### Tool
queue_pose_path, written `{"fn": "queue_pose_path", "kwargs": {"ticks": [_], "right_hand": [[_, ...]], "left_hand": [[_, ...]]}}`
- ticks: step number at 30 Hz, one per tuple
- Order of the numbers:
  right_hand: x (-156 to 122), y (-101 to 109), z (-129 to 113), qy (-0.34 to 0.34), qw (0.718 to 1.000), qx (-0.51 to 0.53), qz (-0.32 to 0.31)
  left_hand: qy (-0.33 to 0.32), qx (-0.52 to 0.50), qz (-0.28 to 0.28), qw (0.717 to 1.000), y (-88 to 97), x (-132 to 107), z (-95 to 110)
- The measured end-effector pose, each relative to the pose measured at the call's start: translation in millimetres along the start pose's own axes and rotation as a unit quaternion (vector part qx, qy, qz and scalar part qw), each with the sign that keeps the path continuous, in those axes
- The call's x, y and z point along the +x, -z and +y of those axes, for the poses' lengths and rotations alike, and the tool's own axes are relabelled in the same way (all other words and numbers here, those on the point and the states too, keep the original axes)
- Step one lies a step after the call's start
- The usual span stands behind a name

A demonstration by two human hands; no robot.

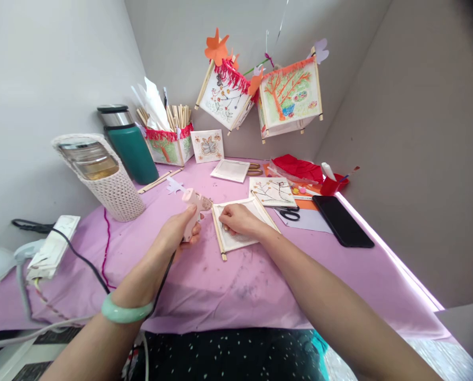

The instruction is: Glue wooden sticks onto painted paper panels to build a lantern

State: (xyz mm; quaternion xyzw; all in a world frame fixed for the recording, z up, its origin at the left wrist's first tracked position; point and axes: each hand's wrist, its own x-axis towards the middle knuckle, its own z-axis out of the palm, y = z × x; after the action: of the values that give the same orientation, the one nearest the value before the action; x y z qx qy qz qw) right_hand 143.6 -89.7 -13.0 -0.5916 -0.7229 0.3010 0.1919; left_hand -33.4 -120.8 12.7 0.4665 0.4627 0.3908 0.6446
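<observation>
A white panel (236,243) is lying on the middle of the purple-covered desk (236,288), with wooden sticks (218,233) running along its left and right edges. Your right hand (239,219) is resting over it, fingers curled; whether they are pinching anything, I cannot tell. Your left hand (179,226) is grasping a pink glue gun (192,197) just left of the panel, its nozzle pointing at the far left corner. A branch drawing (274,191) is lying to the far right, with black-handled scissors (290,212) sitting by its near edge and a black phone (343,221) lying farther right. A teal flask (131,151) is standing at far left. Two decorated lanterns (290,98) are hanging above the far side.
</observation>
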Motion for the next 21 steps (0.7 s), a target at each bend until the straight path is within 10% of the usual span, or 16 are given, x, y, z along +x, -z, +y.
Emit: {"fn": "queue_pose_path", "kwargs": {"ticks": [21], "right_hand": [[0.9,-1.6,1.6,0.006,1.0,-0.006,0.0]], "left_hand": [[0.005,0.027,0.016,0.999,-2.5,10.0,-6.9]]}}
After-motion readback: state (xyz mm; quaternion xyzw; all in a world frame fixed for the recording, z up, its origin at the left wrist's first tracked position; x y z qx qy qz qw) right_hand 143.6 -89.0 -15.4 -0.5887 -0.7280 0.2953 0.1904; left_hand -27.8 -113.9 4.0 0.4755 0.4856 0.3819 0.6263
